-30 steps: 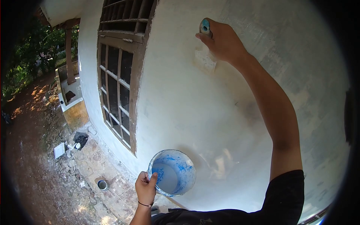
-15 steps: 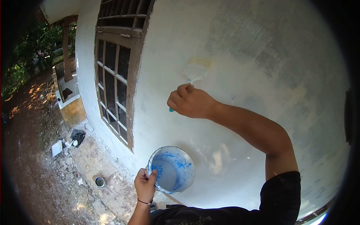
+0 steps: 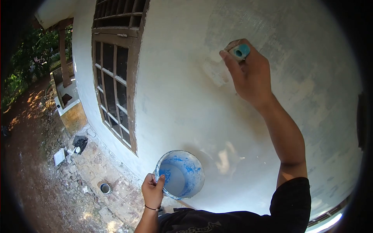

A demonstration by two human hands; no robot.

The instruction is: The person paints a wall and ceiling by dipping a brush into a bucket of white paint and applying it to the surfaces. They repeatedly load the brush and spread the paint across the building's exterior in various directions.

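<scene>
Our right hand [image 3: 251,75] grips the paintbrush [image 3: 225,64], bristles on the white wall [image 3: 186,97]; our left hand [image 3: 152,191] holds the blue-stained bucket [image 3: 180,174] by its near-left rim.

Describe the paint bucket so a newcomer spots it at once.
Find the white wall, then look below-right of the brown window. The left hand grips a round bucket by its rim. Unlike the small tin on the ground, it is blue-smeared inside.
</scene>
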